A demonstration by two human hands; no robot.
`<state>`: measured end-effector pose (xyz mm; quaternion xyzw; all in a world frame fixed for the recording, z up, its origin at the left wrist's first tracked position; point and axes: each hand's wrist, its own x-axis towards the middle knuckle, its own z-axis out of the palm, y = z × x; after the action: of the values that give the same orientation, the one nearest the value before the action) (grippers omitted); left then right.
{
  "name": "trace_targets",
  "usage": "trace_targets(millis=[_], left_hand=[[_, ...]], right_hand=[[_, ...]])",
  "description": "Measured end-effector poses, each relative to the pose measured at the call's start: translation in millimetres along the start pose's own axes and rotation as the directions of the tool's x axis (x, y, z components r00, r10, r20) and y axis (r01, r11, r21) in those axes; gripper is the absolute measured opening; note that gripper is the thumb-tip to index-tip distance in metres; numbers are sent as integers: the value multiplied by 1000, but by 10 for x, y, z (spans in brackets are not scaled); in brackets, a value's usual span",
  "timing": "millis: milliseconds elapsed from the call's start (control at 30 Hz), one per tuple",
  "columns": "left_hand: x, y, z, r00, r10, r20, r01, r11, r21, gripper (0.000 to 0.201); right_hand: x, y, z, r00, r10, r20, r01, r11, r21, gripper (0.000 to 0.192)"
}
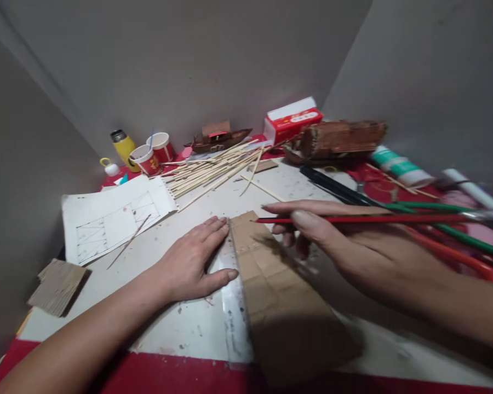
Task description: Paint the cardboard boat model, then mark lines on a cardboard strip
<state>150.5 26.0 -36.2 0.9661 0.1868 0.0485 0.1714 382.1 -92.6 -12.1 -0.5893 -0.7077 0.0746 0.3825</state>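
My left hand (195, 260) lies flat with the thumb spread, its fingertips and thumb pressing on a clear plastic ruler (235, 323). The ruler runs along the left edge of a creased piece of brown cardboard (271, 284). Above the cardboard's far end, my right hand (332, 232) holds a slim red and black pencil (373, 219) between thumb and fingers. The pencil's tip points left, close to the ruler's far end; whether it touches the cardboard I cannot tell. Blur softens the right hand.
A sheet with a line drawing (115, 219) and a corrugated cardboard block (58, 287) lie left. Behind are thin wooden sticks (213, 169), paper cups (145, 158), a yellow bottle (125, 148), model boats (345, 142) and a red box (293, 123). Green-handled tools (472, 241) lie right.
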Motion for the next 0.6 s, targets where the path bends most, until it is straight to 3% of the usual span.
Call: trace_targets(millis=[33,67,133,200,267,433,600], left_hand=[[5,-3,-3,1000,3,2,-3,1000,5,80],[10,-5,-3,1000,6,1,-6,1000,11,80],[18,-4,1,1000,10,-3,-10,1000,26,79],[23,0,7,1000,10,-9,-10,999,40,78],[28,5,8,1000,11,-15,-10,999,50,76],[44,28,-11,1000,8,-15,-7,998,68,74],[54,35,-21,999,17,-28,-15,997,74,72]], right_hand=[[42,-29,48,997,73,15,-73,996,45,37],[81,-44,109,969,235,75,-247,942,229,35],[143,-36,243,888,431,161,-449,733,512,25],[183,5,355,836,517,184,-499,575,649,19],[208,51,425,807,554,202,-512,488,707,15],[249,89,477,747,625,228,-560,406,722,6],[279,80,491,745,625,235,-573,418,705,12]])
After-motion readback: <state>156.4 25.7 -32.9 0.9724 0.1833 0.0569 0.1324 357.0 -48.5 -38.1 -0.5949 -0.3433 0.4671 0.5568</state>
